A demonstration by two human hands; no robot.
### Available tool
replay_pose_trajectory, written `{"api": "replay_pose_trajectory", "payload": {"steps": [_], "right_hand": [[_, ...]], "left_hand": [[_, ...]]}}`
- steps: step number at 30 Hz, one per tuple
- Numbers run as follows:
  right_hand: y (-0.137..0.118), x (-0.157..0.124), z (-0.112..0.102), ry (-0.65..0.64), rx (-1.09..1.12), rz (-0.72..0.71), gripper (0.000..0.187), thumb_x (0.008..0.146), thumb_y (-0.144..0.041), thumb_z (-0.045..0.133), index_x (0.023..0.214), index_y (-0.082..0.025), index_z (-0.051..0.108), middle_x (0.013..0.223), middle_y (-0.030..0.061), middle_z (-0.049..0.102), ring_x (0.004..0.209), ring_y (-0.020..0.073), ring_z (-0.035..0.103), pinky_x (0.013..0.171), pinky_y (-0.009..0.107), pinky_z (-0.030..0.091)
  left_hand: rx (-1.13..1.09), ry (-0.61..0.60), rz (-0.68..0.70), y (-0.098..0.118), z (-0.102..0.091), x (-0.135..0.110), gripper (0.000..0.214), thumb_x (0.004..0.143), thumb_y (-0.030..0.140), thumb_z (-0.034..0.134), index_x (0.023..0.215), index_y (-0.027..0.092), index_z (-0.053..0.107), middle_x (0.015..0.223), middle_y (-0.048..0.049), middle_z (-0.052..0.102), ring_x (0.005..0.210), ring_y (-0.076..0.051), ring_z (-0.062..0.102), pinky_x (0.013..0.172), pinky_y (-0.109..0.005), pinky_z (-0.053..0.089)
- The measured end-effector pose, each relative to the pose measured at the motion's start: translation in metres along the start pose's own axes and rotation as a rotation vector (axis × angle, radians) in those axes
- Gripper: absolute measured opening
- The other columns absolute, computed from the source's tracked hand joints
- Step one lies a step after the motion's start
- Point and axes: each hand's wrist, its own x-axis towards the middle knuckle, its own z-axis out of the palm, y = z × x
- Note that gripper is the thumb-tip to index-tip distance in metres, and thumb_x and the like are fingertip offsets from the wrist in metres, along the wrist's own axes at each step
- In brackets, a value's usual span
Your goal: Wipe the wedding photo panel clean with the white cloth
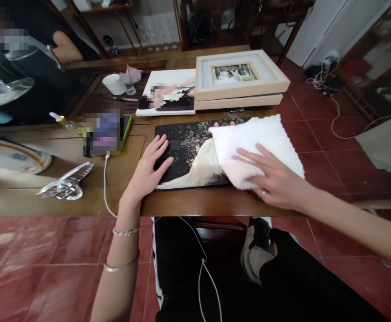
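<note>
A dark glossy photo panel (185, 143) showing a white gown lies flat near the wooden table's front edge (195, 203). My left hand (148, 167) rests flat on the panel's left edge, fingers stretched out. My right hand (272, 179) lies palm down with spread fingers on a white cloth (252, 143) that covers the panel's right part.
Behind the panel lie a second photo print (168, 94) and two stacked pale wooden frames (239, 78). To the left are a phone (104, 133) on a white cable, a clear hair claw (64, 184), a plate (10, 156) and a white cup (114, 83). Another person sits at far left.
</note>
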Motion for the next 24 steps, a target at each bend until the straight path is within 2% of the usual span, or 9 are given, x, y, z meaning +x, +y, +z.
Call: {"api": "replay_pose_trajectory", "payload": {"steps": [4,6,8,11,14,17,20,22,24], "right_hand": [[-0.035,-0.018,0.002,-0.034,0.036,-0.079,0.020,0.081,-0.008,0.057,0.073,-0.023,0.067,0.149,0.0113,0.050,0.145,0.0329,0.032,0.116,0.068,0.028],[-0.040,-0.020,0.003,-0.027,0.031,-0.121,0.020,0.080,-0.009,0.060,0.066,-0.023,0.064,0.148,0.0113,0.051,0.145,0.0348,0.031,0.115,0.069,0.028],[-0.037,-0.018,0.002,-0.021,0.027,-0.138,0.020,0.081,-0.009,0.060,0.067,-0.022,0.065,0.147,0.0131,0.052,0.144,0.0349,0.033,0.115,0.068,0.029],[-0.018,-0.007,-0.001,-0.050,0.015,-0.086,0.020,0.083,-0.008,0.056,0.085,-0.021,0.071,0.145,0.0161,0.053,0.142,0.0325,0.039,0.113,0.066,0.033],[0.014,0.009,-0.003,-0.059,0.016,-0.028,0.024,0.085,-0.011,0.055,0.101,-0.018,0.070,0.144,0.0178,0.053,0.139,0.0310,0.044,0.113,0.064,0.033],[0.050,0.028,-0.004,-0.055,0.010,-0.023,0.024,0.087,-0.013,0.051,0.104,-0.018,0.068,0.140,0.0158,0.058,0.134,0.0300,0.050,0.113,0.061,0.035],[0.078,0.048,-0.003,-0.076,-0.015,0.027,0.025,0.091,-0.019,0.046,0.105,-0.020,0.067,0.123,0.0110,0.068,0.119,0.0306,0.060,0.105,0.056,0.043],[0.088,0.059,0.000,-0.074,-0.043,0.100,0.026,0.094,-0.024,0.044,0.105,-0.019,0.067,0.111,0.0108,0.071,0.108,0.0320,0.063,0.096,0.054,0.047],[0.090,0.066,0.005,-0.046,-0.062,0.154,0.028,0.095,-0.028,0.043,0.105,-0.017,0.067,0.107,0.0120,0.072,0.103,0.0329,0.064,0.095,0.054,0.046]], "left_hand": [[-0.001,0.004,0.013,0.001,0.000,0.000,0.056,0.097,0.054,0.050,0.145,0.025,0.048,0.155,-0.0098,0.041,0.147,-0.028,0.031,0.121,-0.055,0.023],[0.000,0.004,0.012,0.000,0.000,0.000,0.056,0.097,0.054,0.050,0.145,0.026,0.047,0.155,-0.0090,0.041,0.148,-0.028,0.031,0.121,-0.055,0.023],[0.002,0.000,0.009,0.000,0.000,-0.001,0.056,0.097,0.054,0.050,0.145,0.027,0.047,0.156,-0.0083,0.041,0.148,-0.028,0.030,0.121,-0.055,0.023],[0.004,-0.004,0.010,-0.001,0.000,-0.001,0.056,0.097,0.054,0.050,0.146,0.027,0.047,0.156,-0.0083,0.040,0.148,-0.027,0.030,0.121,-0.054,0.023],[0.011,-0.006,0.012,-0.002,0.000,-0.001,0.057,0.097,0.055,0.049,0.146,0.026,0.046,0.156,-0.0086,0.039,0.148,-0.028,0.029,0.121,-0.055,0.023],[0.021,-0.017,0.011,-0.001,-0.001,-0.001,0.058,0.097,0.057,0.047,0.147,0.026,0.045,0.157,-0.0084,0.039,0.148,-0.028,0.029,0.121,-0.055,0.023],[0.024,-0.018,0.011,-0.001,-0.001,0.000,0.058,0.097,0.057,0.047,0.147,0.026,0.045,0.157,-0.0083,0.039,0.148,-0.027,0.029,0.121,-0.054,0.023],[0.023,-0.017,0.014,-0.001,-0.001,0.000,0.058,0.097,0.057,0.047,0.146,0.026,0.045,0.157,-0.0083,0.039,0.148,-0.027,0.029,0.121,-0.054,0.023],[0.022,-0.018,0.016,-0.001,-0.002,0.000,0.057,0.097,0.056,0.047,0.146,0.027,0.046,0.156,-0.0082,0.039,0.148,-0.027,0.029,0.122,-0.054,0.023]]}}
